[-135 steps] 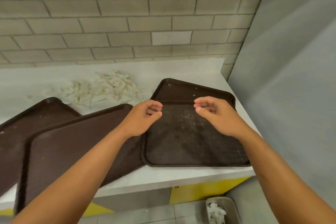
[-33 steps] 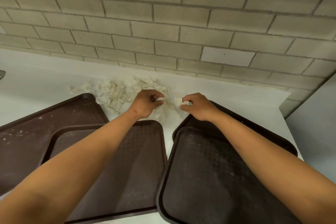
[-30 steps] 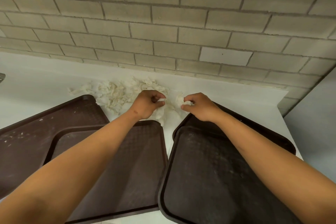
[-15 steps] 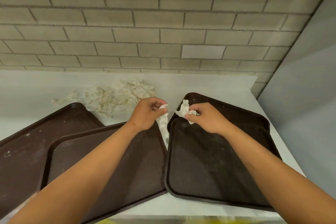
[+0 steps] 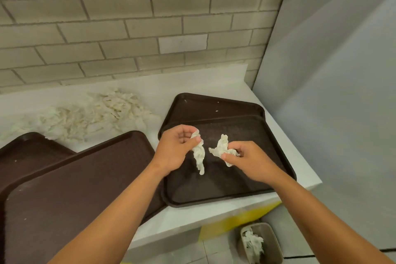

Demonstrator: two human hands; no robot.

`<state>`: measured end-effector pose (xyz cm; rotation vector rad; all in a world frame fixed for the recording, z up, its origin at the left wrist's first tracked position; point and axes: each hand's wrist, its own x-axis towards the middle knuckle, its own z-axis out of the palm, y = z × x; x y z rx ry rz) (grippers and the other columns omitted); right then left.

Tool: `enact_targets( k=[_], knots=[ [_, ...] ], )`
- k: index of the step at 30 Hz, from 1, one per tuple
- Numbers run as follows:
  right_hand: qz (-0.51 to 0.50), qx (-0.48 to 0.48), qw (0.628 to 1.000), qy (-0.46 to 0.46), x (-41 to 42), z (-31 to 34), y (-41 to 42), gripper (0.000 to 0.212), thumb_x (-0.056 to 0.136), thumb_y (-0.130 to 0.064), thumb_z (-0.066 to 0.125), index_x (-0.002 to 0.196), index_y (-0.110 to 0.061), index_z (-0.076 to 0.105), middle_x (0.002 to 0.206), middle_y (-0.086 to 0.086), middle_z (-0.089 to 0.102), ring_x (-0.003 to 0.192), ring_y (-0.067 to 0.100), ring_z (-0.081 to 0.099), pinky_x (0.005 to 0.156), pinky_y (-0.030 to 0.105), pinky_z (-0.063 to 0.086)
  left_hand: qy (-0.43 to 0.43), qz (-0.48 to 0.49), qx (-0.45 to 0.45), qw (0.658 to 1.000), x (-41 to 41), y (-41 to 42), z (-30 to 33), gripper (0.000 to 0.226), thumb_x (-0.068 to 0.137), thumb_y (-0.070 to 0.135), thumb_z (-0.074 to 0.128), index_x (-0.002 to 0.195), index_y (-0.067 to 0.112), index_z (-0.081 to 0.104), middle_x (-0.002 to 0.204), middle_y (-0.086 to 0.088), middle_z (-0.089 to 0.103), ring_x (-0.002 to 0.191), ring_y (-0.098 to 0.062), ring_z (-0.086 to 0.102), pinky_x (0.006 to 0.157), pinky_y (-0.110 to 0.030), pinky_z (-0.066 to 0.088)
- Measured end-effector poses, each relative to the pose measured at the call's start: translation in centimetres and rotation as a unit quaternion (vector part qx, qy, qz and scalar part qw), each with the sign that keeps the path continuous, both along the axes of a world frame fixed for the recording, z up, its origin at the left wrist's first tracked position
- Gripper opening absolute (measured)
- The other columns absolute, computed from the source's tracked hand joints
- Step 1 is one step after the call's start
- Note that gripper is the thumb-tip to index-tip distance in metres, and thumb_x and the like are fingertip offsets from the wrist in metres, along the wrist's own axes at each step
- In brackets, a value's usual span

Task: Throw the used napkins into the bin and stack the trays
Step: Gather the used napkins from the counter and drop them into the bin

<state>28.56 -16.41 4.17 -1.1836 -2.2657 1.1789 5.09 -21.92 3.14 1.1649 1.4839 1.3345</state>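
My left hand pinches a crumpled white napkin that hangs down from its fingers. Just to the right, my right hand grips another crumpled napkin. Both hands hover over two stacked brown trays at the counter's right end. A pile of used napkins lies on the counter by the brick wall. Two more brown trays overlap on the left. A small grey bin with napkins inside stands on the floor below the counter's right end.
The white counter ends at a grey wall on the right. A brick wall runs behind it. The counter front has a yellow panel just above the bin.
Both hands reached into the napkin pile, each took a napkin, and have drawn back toward me over the right-hand trays. The view has tilted down, and the bin shows again.
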Motion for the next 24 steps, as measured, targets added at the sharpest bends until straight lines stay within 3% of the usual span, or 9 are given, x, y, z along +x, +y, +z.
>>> enact_targets(
  k=[7, 11, 15, 19, 24],
  knots=[
    [-0.099, -0.037, 0.994, 0.021, 11.1, -1.8, -1.1, 0.015, 0.093, -0.034, 0.069, 0.091, -0.02, 0.075, 0.083, 0.005, 0.072, 0.078, 0.025, 0.066, 0.074, 0.042, 0.053, -0.034, -0.077, -0.052, 0.995, 11.2, 0.8, -2.0, 0.017, 0.086, 0.004, 0.077, 0.1, 0.013, 0.073, 0.084, -0.002, 0.075, 0.077, -0.014, 0.07, 0.069, -0.022, 0.056],
    [-0.14, -0.068, 0.986, 0.054, 18.4, -2.7, -2.2, 0.011, 0.094, -0.027, 0.07, 0.093, -0.017, 0.075, 0.082, 0.012, 0.068, 0.07, 0.011, 0.057, 0.069, 0.034, 0.047, -0.071, -0.12, -0.069, 0.988, 18.8, 1.3, -2.8, 0.017, 0.086, 0.0, 0.075, 0.099, 0.01, 0.072, 0.082, 0.0, 0.073, 0.075, -0.012, 0.068, 0.069, -0.022, 0.056],
    [-0.193, -0.103, 0.972, 0.081, 25.3, -3.7, -4.0, 0.008, 0.095, -0.025, 0.07, 0.097, -0.023, 0.077, 0.087, 0.002, 0.075, 0.078, 0.012, 0.067, 0.076, 0.032, 0.053, -0.066, -0.156, -0.069, 0.983, 26.2, 1.6, -4.5, 0.018, 0.085, 0.002, 0.076, 0.096, 0.016, 0.072, 0.083, -0.001, 0.072, 0.077, -0.016, 0.066, 0.074, -0.028, 0.058],
    [-0.233, -0.128, 0.96, 0.091, 30.2, -6.0, -5.5, 0.008, 0.094, -0.024, 0.07, 0.092, -0.026, 0.077, 0.081, 0.004, 0.071, 0.076, 0.011, 0.061, 0.075, 0.038, 0.051, -0.06, -0.166, -0.092, 0.98, 31.4, 1.6, -7.1, 0.019, 0.085, 0.006, 0.078, 0.091, 0.023, 0.074, 0.082, 0.002, 0.071, 0.077, -0.016, 0.065, 0.073, -0.031, 0.058],
    [-0.266, -0.165, 0.946, 0.087, 32.9, -10.3, -6.8, 0.01, 0.093, -0.021, 0.071, 0.086, -0.027, 0.076, 0.076, -0.003, 0.069, 0.072, 0.008, 0.06, 0.07, 0.028, 0.048, -0.05, -0.163, -0.136, 0.976, 34.8, 0.9, -11.8, 0.022, 0.085, 0.003, 0.077, 0.088, 0.024, 0.072, 0.077, 0.008, 0.067, 0.074, -0.012, 0.062, 0.072, -0.032, 0.057]
  ],
)
